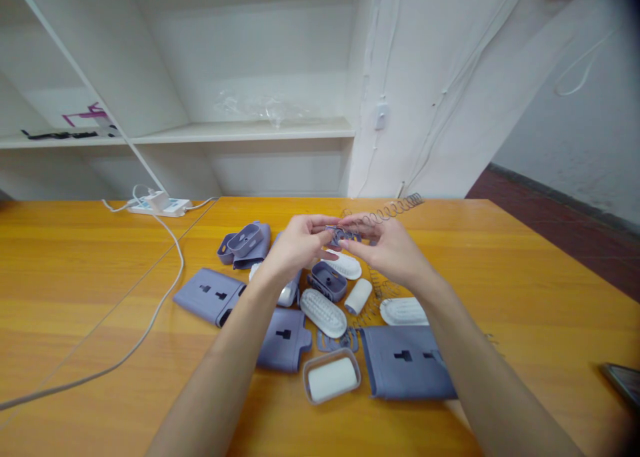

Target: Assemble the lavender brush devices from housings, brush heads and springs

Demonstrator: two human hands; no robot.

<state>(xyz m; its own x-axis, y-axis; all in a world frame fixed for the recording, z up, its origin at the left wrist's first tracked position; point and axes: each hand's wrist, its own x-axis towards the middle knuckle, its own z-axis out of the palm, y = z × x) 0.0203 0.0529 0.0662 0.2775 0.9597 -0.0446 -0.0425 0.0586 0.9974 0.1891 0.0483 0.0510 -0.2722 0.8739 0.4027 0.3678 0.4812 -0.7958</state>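
My left hand (313,240) and my right hand (377,240) meet above the table, fingers closed around a small grey-purple plastic piece (340,235). A long metal coil spring (395,210) stretches from between the hands towards the upper right; whether it is joined to the plastic piece I cannot tell. Below the hands lie an oval grey-purple cup (328,280), white bristled oval brush heads (324,313), a white cylinder (359,296) and more loose springs (373,303). A similar flat slotted plastic piece (338,340) rests lower down. My fingers partly cover the held piece.
Grey-purple flat housings (410,363) lie around the pile, with a clear-rimmed tray (331,375) holding a white block in front. At the left are a power strip (160,205) and a cable (165,297). A dark device (623,380) sits at the right edge. White shelves (245,133) stand behind.
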